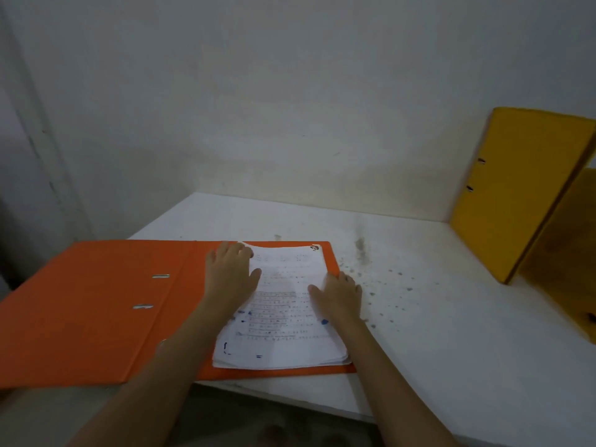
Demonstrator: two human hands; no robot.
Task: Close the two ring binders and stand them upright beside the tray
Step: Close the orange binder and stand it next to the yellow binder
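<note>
Broadly, the scene is taken up by a white tabletop [419,333] set into a corner of pale walls, its surface marked with dark specks and smudges to the right of centre. An orange ring binder [90,304] is laid open and flat across the near left part of the tabletop, its left cover reaching past the tabletop's near edge and two metal slots seen in that cover beside the spine. A yellow ring binder [516,191] is seen closed and standing on end at the far right, tilted over toward the right, well apart from the orange one. Just behind it, at the right border, a brownish-yellow flat-sided object [567,259] is partly cut off, and what it is cannot be told.

On the right half of the orange binder a stack of white paper [283,317] is held, covered with faint printed lines and blue pen marks, its near corners slightly fanned. The left hand [230,275] is laid flat and open on the stack's far left edge, fingers spread, nothing gripped. The right hand [338,296] is pressed open against the stack's right edge, its fingertips reaching the binder's right margin; no grasp is made by it either.
</note>
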